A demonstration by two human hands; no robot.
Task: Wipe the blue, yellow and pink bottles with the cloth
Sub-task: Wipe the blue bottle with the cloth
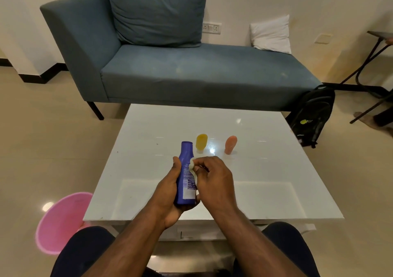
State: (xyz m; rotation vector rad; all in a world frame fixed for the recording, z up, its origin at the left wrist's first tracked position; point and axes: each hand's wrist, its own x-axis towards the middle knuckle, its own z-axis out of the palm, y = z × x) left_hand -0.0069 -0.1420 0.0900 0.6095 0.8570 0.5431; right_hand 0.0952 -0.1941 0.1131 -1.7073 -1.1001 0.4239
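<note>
White table point(265, 170) w/ yellow bottle point(201, 141) & pink bottle point(230, 145) standing. Left hand point(170, 191) wraps blue bottle point(186, 174); right hand point(212, 179) pinches cloth point(192, 164) on it.

- I see warm, even indoor light.
- Glare spots on table point(238, 121) and floor point(47, 206).
- Wide-angle bending at edges; slight softness overall.

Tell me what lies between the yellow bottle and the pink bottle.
Nothing: in the head view only bare table with a light glare separates the yellow bottle from the pink bottle.
</note>
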